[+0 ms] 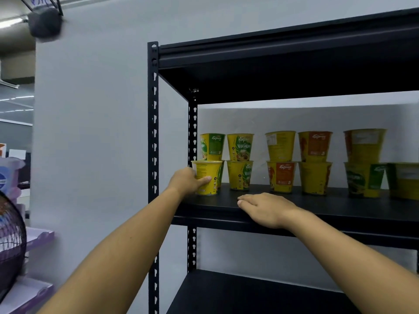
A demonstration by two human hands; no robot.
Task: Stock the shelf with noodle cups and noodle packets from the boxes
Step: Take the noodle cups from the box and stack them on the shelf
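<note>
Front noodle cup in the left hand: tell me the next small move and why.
Probably let go and draw the left hand back. The front cup seems to stand upright on the shelf, directly before the left stack, so it cannot go deeper. The right hand lies flat, empty.

The front of the shelf (340,207) is bare past the right hand (265,209) lying flat there. Stacked noodle cups (281,146) fill the back, with gaps between stacks. The left hand (184,181) holds a front cup (208,171) by the black post (153,132), which blocks that side.
</note>
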